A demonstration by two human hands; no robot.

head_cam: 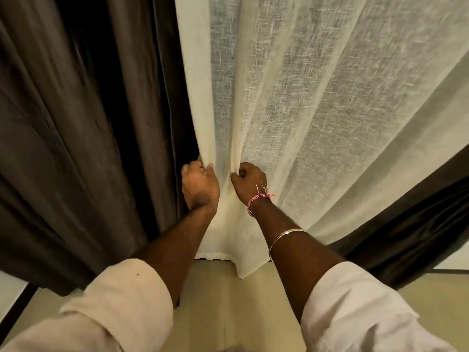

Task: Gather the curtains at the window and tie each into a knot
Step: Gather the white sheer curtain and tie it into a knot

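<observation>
A: Curtains, 2 kinds. What hangs at the far left?

B: A dark brown curtain, heavy and in deep folds, reaching nearly to the floor. Just right of it hangs the sheer cream curtain, a loose weave with light coming through it, filling the middle and right of the view.

A: And the hands?

B: The left hand grips the sheer's left edge, fingers curled round a fold where the cream cloth meets the brown. Just beside it, the right hand is fisted on another fold, thumb and fingers pinching the cloth. Both are clamped on the same sheer curtain, with a narrow gathered strip of it between them.

A: Anything on the wrists?

B: A pink and white thread is tied at the right wrist, and a thin metal bangle sits further up that forearm. Both pale sleeves are pushed up the forearms.

A: Below the hands?

B: The sheer narrows to its hem just above the pale floor. At the far right, a second dark curtain shows beneath the sheer's slanting edge.
</observation>
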